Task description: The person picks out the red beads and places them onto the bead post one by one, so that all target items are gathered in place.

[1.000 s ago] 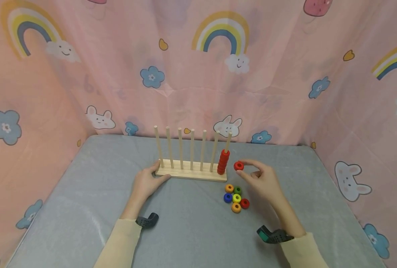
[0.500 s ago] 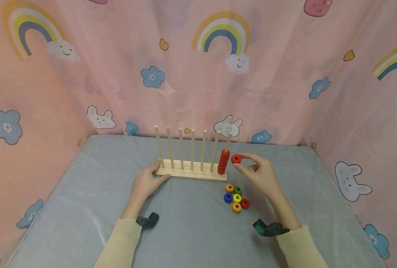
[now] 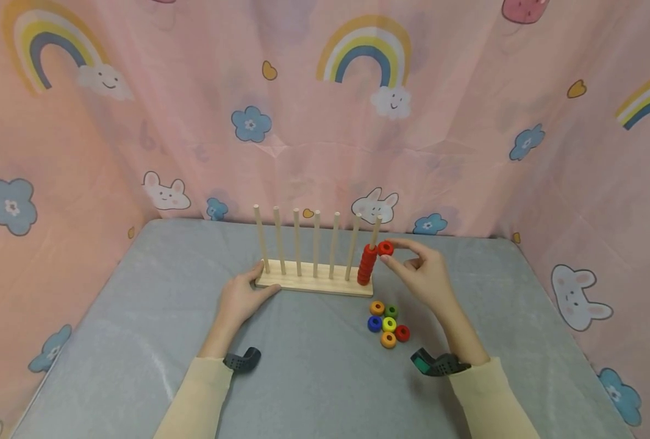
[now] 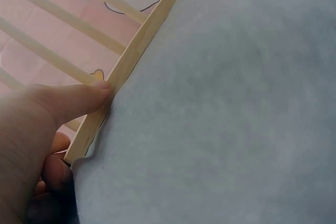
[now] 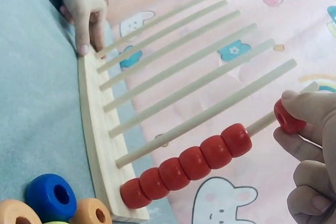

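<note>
A wooden peg rack (image 3: 314, 283) stands on the table with several upright pegs. Several red beads (image 5: 194, 162) are stacked on its rightmost peg, whose upper part is bare. My left hand (image 3: 242, 299) grips the left end of the base, thumb along the front edge and fingers round the end. Between thumb and fingertips, my right hand (image 3: 426, 274) pinches a single red bead (image 5: 287, 119). That bead is beside the rightmost peg, just above the stack's height, and in the right wrist view it does not appear threaded on.
In front of the rack's right end lies a cluster of loose beads: orange (image 3: 388, 339), blue (image 3: 375, 324), yellow (image 3: 389, 324), green (image 3: 391, 311) and red (image 3: 402, 333). A pink patterned curtain (image 3: 314, 152) hangs behind the grey-covered table (image 3: 314, 366).
My right hand has carried the red bead up and slightly left, closer to the rightmost peg. The left hand, the rack and the loose beads have stayed in place.
</note>
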The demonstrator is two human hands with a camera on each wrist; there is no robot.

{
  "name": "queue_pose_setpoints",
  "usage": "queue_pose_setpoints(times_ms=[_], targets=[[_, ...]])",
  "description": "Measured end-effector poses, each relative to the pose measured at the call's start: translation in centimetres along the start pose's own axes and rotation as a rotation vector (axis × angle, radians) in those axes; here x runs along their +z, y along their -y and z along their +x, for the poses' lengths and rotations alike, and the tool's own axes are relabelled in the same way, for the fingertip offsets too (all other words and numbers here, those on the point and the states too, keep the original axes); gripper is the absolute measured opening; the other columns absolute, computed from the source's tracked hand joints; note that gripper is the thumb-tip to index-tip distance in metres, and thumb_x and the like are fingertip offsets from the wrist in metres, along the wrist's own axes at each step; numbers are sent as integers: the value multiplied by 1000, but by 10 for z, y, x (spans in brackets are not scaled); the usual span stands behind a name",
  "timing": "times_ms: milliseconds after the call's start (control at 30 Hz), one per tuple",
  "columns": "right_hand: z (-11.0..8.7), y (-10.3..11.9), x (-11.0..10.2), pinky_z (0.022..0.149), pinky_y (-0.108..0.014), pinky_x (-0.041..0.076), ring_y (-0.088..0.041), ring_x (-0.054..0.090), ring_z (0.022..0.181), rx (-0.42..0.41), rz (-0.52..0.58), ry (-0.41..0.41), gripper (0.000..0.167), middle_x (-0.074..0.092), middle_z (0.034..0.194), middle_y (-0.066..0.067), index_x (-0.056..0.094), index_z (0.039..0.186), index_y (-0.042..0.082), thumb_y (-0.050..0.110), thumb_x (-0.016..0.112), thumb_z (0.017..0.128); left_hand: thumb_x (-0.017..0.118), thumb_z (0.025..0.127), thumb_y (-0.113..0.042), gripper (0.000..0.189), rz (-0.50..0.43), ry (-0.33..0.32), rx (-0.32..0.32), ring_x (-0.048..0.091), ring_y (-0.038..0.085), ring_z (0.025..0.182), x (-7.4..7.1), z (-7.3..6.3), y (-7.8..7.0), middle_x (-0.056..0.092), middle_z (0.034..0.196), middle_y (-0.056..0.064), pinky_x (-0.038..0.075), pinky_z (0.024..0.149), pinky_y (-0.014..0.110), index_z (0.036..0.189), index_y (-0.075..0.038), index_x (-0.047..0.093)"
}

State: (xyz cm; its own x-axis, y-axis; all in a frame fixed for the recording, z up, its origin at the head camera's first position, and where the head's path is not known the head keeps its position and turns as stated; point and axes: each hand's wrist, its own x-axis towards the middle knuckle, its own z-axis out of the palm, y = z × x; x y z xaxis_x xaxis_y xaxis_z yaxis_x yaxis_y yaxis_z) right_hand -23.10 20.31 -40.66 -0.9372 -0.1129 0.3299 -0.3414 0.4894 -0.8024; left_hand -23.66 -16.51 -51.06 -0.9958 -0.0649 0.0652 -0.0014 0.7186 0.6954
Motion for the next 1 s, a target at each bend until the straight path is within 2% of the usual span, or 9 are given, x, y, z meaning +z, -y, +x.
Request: queue_pose_setpoints(times_ms=[67, 200, 500, 800, 1000], targets=[[3, 2, -1, 40, -25, 25, -6, 26, 38, -21, 11, -8, 35, 68, 98, -15, 74, 130, 8, 18, 80, 97, 84, 90, -48, 84, 0, -1, 1, 55, 45, 139, 0, 0, 0, 55, 153, 18, 50, 107, 60, 156, -7, 52], [9, 6, -2, 40, -24, 25, -6, 27, 38, -51, 29, -21, 35, 71, 112, -15, 74, 130, 8, 16, 80, 97, 83, 90, -48, 84, -1, -1, -2, 55, 45, 139, 0, 1, -1, 55, 153, 19, 51, 106, 60, 156, -7, 51], [18, 14, -6, 40, -24, 25, -7, 26, 38, -95, 26, -42, 33, 72, 116, -16, 74, 129, 5, 13, 79, 98, 84, 90, -47, 83, -2, 2, 2, 55, 45, 140, -1, 1, -2, 55, 153, 19, 50, 107, 60, 156, -8, 51], [28, 24, -12, 41, -24, 24, -7, 25, 39, -135, 46, -66, 33, 72, 108, -16, 75, 129, 5, 11, 80, 96, 84, 90, -47, 84, 0, 1, 1, 56, 45, 139, -1, 0, -1, 55, 153, 19, 52, 105, 59, 156, -7, 51], [31, 30, -14, 40, -24, 24, -6, 24, 39, -155, 50, -83, 36, 73, 109, -15, 74, 131, 4, 7, 80, 95, 84, 90, -47, 83, -4, -1, 4, 55, 45, 139, -1, 0, -1, 55, 153, 19, 51, 106, 60, 156, -7, 52]])
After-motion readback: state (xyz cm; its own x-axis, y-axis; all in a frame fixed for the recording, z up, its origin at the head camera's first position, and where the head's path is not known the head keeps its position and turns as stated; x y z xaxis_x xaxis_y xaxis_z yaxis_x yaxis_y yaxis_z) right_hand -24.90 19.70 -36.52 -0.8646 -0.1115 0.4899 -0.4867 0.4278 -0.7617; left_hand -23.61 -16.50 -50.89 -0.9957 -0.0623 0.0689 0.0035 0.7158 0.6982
